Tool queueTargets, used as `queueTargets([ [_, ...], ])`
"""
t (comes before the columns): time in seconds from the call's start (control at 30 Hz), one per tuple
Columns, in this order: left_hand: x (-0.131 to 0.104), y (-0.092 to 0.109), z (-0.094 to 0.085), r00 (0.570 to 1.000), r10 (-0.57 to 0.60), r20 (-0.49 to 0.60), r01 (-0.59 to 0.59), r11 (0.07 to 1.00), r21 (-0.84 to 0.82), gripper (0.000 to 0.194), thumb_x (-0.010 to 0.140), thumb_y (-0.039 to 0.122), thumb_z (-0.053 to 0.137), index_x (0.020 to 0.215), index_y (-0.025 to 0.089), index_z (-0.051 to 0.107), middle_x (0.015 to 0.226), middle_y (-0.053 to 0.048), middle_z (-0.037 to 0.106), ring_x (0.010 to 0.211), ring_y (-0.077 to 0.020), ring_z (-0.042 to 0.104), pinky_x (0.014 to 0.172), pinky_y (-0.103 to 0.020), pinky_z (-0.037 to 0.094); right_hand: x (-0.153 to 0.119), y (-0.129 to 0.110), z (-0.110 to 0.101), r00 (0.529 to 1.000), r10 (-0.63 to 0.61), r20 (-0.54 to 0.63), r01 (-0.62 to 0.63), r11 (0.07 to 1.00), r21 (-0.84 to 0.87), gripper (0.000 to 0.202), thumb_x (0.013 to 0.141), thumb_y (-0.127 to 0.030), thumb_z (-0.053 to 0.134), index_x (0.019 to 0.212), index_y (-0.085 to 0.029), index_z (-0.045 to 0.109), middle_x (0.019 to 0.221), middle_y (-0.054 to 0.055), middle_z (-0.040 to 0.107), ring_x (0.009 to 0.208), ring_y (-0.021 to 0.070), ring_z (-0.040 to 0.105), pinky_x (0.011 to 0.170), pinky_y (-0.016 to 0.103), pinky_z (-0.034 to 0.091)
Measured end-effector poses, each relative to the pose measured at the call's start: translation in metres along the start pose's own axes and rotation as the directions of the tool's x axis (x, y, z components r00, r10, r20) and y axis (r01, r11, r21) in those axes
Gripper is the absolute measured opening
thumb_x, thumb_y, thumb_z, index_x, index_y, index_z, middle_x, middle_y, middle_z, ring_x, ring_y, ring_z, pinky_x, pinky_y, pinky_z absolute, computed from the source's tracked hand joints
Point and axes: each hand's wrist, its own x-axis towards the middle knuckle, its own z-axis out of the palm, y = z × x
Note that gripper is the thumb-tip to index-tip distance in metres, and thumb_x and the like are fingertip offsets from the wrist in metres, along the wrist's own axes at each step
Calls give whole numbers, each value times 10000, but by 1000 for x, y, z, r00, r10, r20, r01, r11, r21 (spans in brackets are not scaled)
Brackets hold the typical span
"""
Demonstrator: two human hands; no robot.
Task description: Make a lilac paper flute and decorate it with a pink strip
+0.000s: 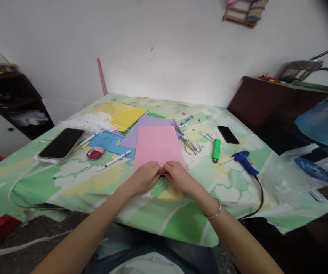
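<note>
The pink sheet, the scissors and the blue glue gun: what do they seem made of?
Pink sheet: matte, probably paper or thin foam; no shine shows.
Scissors: apparently glossy metal, given the golden glints.
Blue glue gun: likely hard plastic, given its moulded shape; finish unclear.

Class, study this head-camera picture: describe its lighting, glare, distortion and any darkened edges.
Head view: soft, diffuse light, with the wall brightest just above the tablecloth; head view: no harsh glare on the pink sheet under the left hand and right hand; head view: wide-angle stretching towards the sides; head view: black shading over the upper right corner.
</note>
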Motion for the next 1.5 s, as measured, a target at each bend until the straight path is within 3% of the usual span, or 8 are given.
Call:
queueTargets([
  [0.23,8,-5,1,987,-134,87,135,991,-4,178,901,175,384,863,147,556,873,-78,588,828,-197,532,740,-317,410,13,9,-1,997,50,67,-54,996,64,163,789,-63,515,810,-151,651,783,52,659,745,157,564,683,255,354],
  [0.37,4,-9,-5,988,-114,101,121,991,-66,157,893,171,397,832,162,541,854,-55,584,799,-177,526,714,-292,404,10,14,-9,996,23,92,-32,994,101,167,772,-46,532,811,-163,645,791,26,657,731,129,555,679,226,361],
  [0.63,-6,-13,-1,984,-176,33,178,983,-52,105,857,125,451,821,146,548,861,-75,596,841,-198,517,770,-321,402,-1,13,-1,990,143,19,-143,987,66,141,792,-57,506,802,-134,623,807,80,628,792,172,530,721,271,347],
  [1.0,-19,-20,-9,964,-264,18,264,964,-35,98,828,127,469,762,158,536,826,-70,597,810,-195,522,751,-317,407,-5,25,-6,988,155,27,-157,982,110,146,748,-35,519,764,-147,610,816,69,643,831,176,528,742,268,350],
  [1.13,-22,-23,-9,970,-240,28,241,971,-3,104,841,149,453,763,165,520,825,-65,583,809,-196,513,761,-326,408,-9,29,-9,989,145,28,-148,981,129,144,762,-40,519,778,-155,604,818,55,638,824,167,528,740,269,350],
  [1.5,-43,-41,-5,972,-217,-94,221,975,33,160,878,240,457,731,179,471,814,-53,523,820,-202,469,790,-352,403,-24,47,-13,988,148,-47,-137,973,186,102,796,-127,580,708,-163,544,710,17,565,729,151,471,686,266,340],
])
